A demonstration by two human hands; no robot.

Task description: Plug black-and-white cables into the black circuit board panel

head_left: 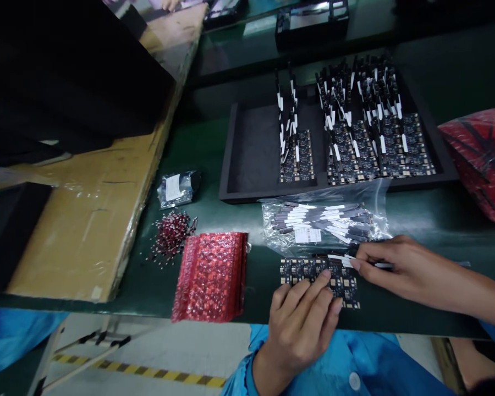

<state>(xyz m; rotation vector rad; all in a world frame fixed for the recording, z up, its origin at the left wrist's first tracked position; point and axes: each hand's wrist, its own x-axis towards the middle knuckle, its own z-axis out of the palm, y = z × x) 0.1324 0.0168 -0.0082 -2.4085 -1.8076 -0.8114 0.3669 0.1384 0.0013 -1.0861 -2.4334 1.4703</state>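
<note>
A black circuit board panel (297, 269) lies on the green table near its front edge. My left hand (305, 319) rests on the panel with its fingers spread over the lower part. At the panel's upper right, my right hand (400, 267) pinches a thin black cable with white labels (341, 259). Just behind them is a clear plastic bag (325, 220) full of similar labelled cables. Farther back, a black tray (251, 192) holds several panels (355, 159) with cables standing up from them.
Left of my hands lie a red bubble-wrap pouch (214, 275), a pile of small dark-red parts (171, 236) and a silvery bag (177, 188). A cardboard-topped surface (82, 220) stands farther left. A red bag (482, 159) sits at the right.
</note>
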